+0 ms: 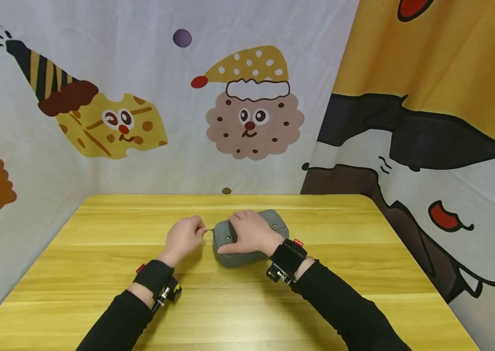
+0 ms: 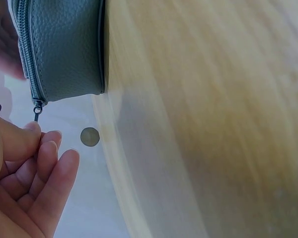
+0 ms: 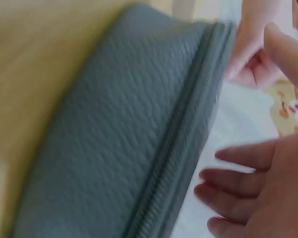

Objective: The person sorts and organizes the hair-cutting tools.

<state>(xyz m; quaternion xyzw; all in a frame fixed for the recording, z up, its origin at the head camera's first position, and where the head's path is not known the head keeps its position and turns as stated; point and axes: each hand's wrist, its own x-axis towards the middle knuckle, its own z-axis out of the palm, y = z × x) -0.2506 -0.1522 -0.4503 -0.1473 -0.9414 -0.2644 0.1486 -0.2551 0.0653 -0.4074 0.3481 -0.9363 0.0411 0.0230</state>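
A grey-green pouch (image 1: 240, 258) of grained leather with a zipper (image 2: 30, 54) along its upper edge sits on the table. My left hand (image 1: 183, 239) pinches the small metal zipper pull (image 2: 37, 115) at the pouch's left end, as the left wrist view shows closely. Over the top of the pouch lies my right hand (image 1: 252, 234), thumb towards the near side and fingers towards the far side. In the right wrist view its relaxed fingers (image 3: 238, 181) show above the zipped edge; whether they touch the pouch is unclear there. Two snap studs show on top.
The yellow wood-grain table (image 1: 120, 229) reaches back to a cloth backdrop (image 1: 164, 170) printed with cartoon food. Black bands with small cameras are strapped round both wrists.
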